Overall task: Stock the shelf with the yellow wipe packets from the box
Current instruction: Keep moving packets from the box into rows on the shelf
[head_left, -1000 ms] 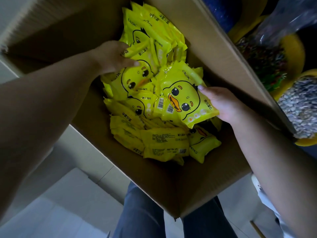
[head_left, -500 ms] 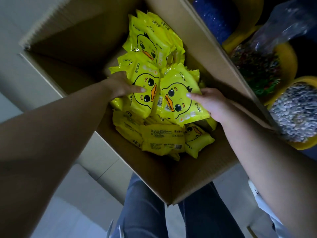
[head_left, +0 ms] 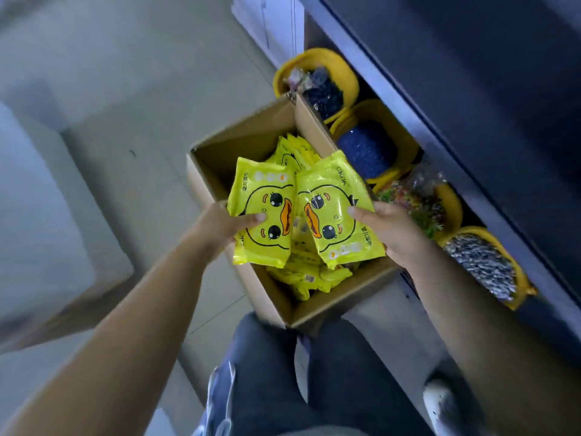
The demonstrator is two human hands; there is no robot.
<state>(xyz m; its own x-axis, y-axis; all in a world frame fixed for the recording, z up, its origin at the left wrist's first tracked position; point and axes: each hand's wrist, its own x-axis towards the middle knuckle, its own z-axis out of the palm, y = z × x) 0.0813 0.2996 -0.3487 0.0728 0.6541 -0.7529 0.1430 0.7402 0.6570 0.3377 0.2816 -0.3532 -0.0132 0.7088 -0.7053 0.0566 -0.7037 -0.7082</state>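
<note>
An open cardboard box [head_left: 217,158] stands on the floor in front of my legs, with several yellow duck-print wipe packets [head_left: 306,276] lying inside. My left hand [head_left: 224,225] grips one yellow packet [head_left: 264,215] by its left edge, thumb on the duck face. My right hand [head_left: 390,229] grips a second yellow packet [head_left: 333,206] by its right edge, thumb on top. Both packets are held side by side above the box. The dark shelf [head_left: 471,121] runs along the right.
Under the shelf sit yellow bowls: one with dark items [head_left: 317,86], one with blue beads [head_left: 366,151], one with colourful bits [head_left: 418,206], one with grey seeds [head_left: 484,272]. Grey tiled floor [head_left: 125,121] spreads to the left. A pale box [head_left: 41,234] stands at the left.
Both hands have lifted a packet each up out of the box. The view has pulled back and up, so the box looks smaller and the shelf and floor show.
</note>
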